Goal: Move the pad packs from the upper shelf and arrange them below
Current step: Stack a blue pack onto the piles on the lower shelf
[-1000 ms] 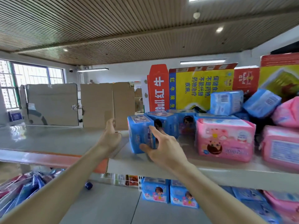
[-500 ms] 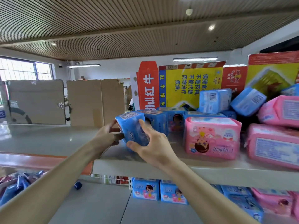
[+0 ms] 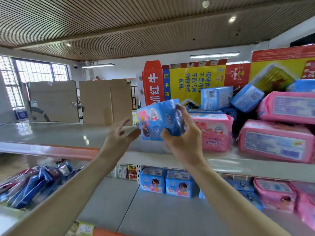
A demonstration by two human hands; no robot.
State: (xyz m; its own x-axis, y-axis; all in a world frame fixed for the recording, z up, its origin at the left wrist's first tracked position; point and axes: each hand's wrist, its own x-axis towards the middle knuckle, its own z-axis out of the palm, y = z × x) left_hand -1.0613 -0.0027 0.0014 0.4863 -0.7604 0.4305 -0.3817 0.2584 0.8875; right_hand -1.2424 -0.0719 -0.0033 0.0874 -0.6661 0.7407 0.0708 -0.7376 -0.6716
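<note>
Now your right grip (image 3: 184, 138) curls around a blue pad pack (image 3: 156, 120), held just above the front edge of the upper shelf (image 3: 68, 133); your left grip (image 3: 117, 138) hovers beside it, fingers spread wide, holding nothing.

Upper shelf (image 3: 221, 163) under pad packs (image 3: 276, 143).

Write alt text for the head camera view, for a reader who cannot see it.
A person's right hand grips a blue pad pack at the upper shelf, the left hand open beside it. Pink pad packs and a heap of blue packs sit on that shelf to the right; two upright blue packs stand on the lower shelf.
</note>
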